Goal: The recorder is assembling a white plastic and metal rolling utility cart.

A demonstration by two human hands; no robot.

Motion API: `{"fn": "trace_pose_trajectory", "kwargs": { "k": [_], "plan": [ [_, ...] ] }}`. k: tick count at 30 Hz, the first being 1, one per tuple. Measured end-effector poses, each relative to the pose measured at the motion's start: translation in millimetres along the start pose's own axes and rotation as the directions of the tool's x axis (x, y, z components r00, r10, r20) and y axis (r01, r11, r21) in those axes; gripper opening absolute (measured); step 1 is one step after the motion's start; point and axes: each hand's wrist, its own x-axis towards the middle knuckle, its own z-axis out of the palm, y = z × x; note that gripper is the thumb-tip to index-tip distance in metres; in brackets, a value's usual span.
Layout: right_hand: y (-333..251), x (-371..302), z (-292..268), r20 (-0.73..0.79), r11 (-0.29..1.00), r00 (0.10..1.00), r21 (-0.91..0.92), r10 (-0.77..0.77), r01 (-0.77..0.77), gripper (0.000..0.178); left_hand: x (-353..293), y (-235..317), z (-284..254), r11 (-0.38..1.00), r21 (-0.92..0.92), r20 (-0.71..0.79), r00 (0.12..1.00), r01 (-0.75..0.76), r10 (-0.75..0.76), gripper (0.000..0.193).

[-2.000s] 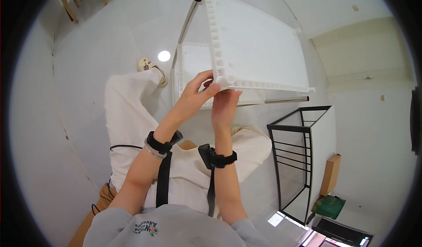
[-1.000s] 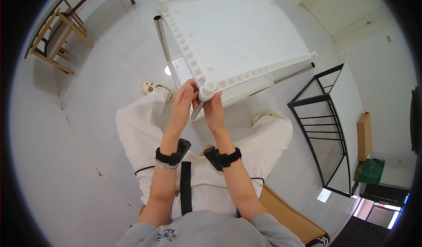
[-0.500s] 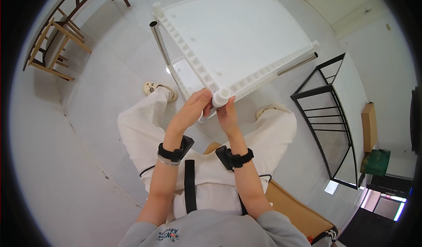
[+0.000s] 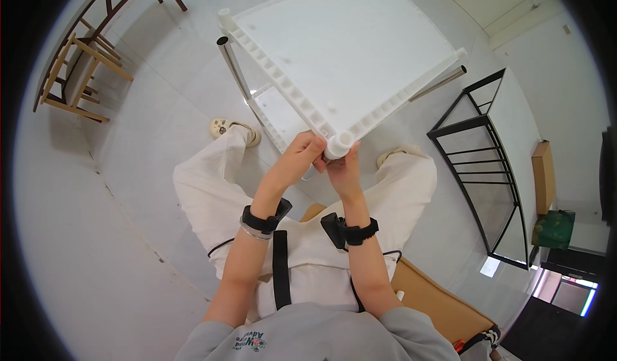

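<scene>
A white plastic shelf panel (image 4: 347,46) tilts in front of me, its ribbed edges facing my way and a round socket (image 4: 340,144) at its near corner. My left hand (image 4: 299,160) grips that corner from the left, fingers curled beneath the socket. From the right, my right hand (image 4: 344,170) is closed around the same corner, its thumb up beside the socket. Metal tubes stand free of the panel at the left (image 4: 234,68) and right (image 4: 439,83). A lower white shelf (image 4: 277,111) shows below the panel. What lies under my fingers is mostly hidden.
Wooden chairs (image 4: 87,72) stand at the far left. On the right are a black metal frame (image 4: 479,162), a cardboard box (image 4: 543,176) and a green bag (image 4: 554,229). A tan padded seat (image 4: 443,297) is beneath me. My shoes (image 4: 234,131) flank the shelf unit.
The panel's near corner has shifted slightly to the right, with both hands moving along on it. The metal tubes now sit slightly differently against the panel's edges.
</scene>
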Motion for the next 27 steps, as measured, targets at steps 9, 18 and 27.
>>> {"fn": "trace_pose_trajectory", "kwargs": {
  "k": [9, 18, 27],
  "plan": [
    [-4, 0, 0, 0.057, 0.999, 0.998, -0.031, -0.034, 0.036, 0.055, -6, 6, 6, 0.995, 0.001, -0.113, 0.989, 0.097, -0.097, 0.050],
    [-5, -2, -3, 0.067, 1.000, 0.998, 0.019, 0.011, -0.012, 0.055, -7, 4, -5, 0.991, -0.076, 0.054, 0.993, 0.107, -0.103, 0.041],
    [-6, -6, 3, -0.005, 1.000, 1.000, 0.023, 0.013, -0.013, 0.055, -11, 3, -1, 0.984, -0.027, 0.007, 0.984, 0.177, -0.177, 0.040]
  ]
}}
